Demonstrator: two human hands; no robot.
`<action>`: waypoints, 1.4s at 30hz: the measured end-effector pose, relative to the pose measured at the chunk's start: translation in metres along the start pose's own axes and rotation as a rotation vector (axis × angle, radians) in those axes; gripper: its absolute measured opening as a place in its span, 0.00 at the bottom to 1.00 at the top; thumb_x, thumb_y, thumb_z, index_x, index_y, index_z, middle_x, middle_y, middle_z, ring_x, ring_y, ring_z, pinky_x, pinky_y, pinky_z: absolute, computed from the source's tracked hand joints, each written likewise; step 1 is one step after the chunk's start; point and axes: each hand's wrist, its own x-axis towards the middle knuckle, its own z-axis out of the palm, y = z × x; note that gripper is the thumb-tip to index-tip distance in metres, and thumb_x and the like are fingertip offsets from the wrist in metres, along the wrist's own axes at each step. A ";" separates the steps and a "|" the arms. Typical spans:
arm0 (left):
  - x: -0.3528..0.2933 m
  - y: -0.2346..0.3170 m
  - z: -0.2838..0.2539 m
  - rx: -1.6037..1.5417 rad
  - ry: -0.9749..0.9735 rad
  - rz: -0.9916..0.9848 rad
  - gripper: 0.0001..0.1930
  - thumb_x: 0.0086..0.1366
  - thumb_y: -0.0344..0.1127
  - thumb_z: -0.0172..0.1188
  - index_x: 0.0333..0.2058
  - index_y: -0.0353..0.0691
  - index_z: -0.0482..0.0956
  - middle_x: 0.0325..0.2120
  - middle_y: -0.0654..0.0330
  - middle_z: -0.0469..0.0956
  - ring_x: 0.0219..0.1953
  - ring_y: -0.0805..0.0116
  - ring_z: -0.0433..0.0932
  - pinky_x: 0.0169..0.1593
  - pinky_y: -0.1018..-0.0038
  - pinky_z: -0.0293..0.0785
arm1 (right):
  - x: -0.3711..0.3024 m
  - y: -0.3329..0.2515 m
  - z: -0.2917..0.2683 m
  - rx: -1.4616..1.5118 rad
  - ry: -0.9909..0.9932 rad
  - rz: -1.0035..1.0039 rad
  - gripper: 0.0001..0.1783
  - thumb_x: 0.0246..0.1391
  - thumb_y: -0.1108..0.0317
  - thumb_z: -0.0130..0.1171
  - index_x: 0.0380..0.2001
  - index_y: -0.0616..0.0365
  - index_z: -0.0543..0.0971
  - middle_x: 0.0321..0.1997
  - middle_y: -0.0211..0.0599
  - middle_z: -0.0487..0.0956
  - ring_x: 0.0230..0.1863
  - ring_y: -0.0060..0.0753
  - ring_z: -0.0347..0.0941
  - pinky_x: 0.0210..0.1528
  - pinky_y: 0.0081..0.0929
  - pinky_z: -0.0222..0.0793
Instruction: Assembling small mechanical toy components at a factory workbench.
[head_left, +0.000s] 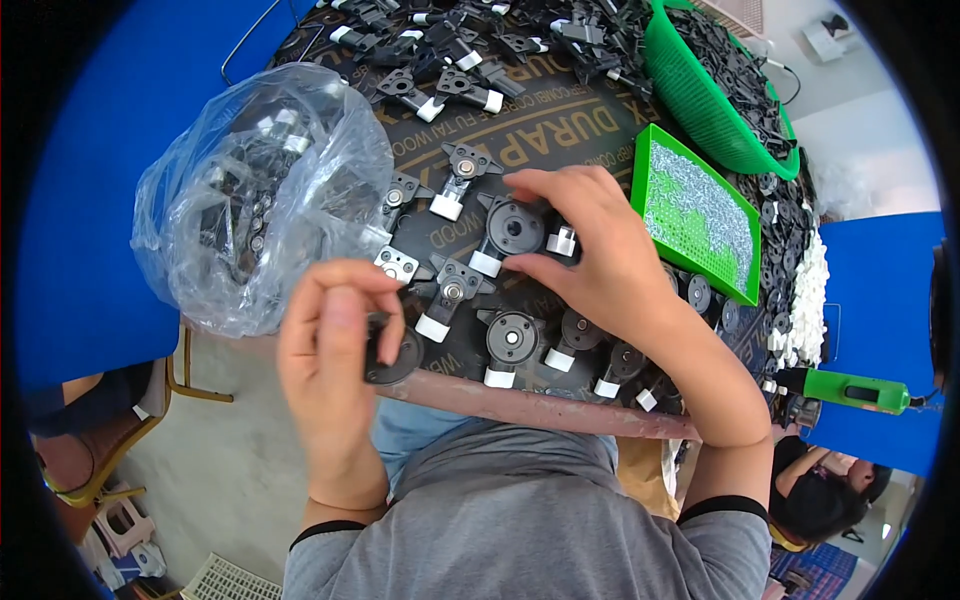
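My right hand (600, 240) has its thumb and index finger around a black bracket with a round disc (515, 228) and a white foot, on the dark board. My left hand (340, 345) is curled, fingertips bent together, over the board's near edge. Next to those fingers is a black disc (400, 362); whether they hold it or a smaller thing is hidden. Between the hands stand a black bracket with a white foot (453, 290) and another bracket (466, 168), both without a disc. A disc-topped bracket (513, 338) sits along the near edge.
A clear plastic bag (340, 130) of black parts lies at the left. On the right are a green tray (752, 225) of small metal pieces, a green basket (690, 90) of black parts, white pieces (803, 300) and a green power tool (855, 390). Loose brackets (440, 50) cover the far side.
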 end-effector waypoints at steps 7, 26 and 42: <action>-0.003 -0.005 -0.011 -0.200 -0.135 -0.067 0.18 0.73 0.42 0.46 0.36 0.29 0.72 0.34 0.54 0.69 0.27 0.75 0.67 0.30 0.81 0.64 | 0.007 0.011 0.015 -0.009 -0.063 0.053 0.34 0.34 0.75 0.72 0.50 0.56 0.73 0.46 0.35 0.78 0.51 0.42 0.70 0.52 0.35 0.69; -0.007 -0.006 0.013 -0.483 -0.113 -0.225 0.18 0.76 0.44 0.39 0.42 0.34 0.71 0.35 0.59 0.70 0.32 0.75 0.69 0.37 0.78 0.67 | 0.000 -0.055 -0.014 0.302 -0.031 -0.203 0.19 0.31 0.70 0.75 0.32 0.57 0.82 0.37 0.35 0.79 0.39 0.38 0.74 0.41 0.29 0.68; -0.020 0.000 -0.007 -0.010 -0.219 -0.206 0.10 0.54 0.20 0.65 0.34 0.32 0.75 0.32 0.66 0.73 0.28 0.84 0.70 0.33 0.86 0.65 | -0.036 -0.042 0.004 -0.235 0.323 -0.773 0.13 0.34 0.74 0.73 0.27 0.54 0.81 0.34 0.25 0.74 0.32 0.27 0.67 0.28 0.24 0.63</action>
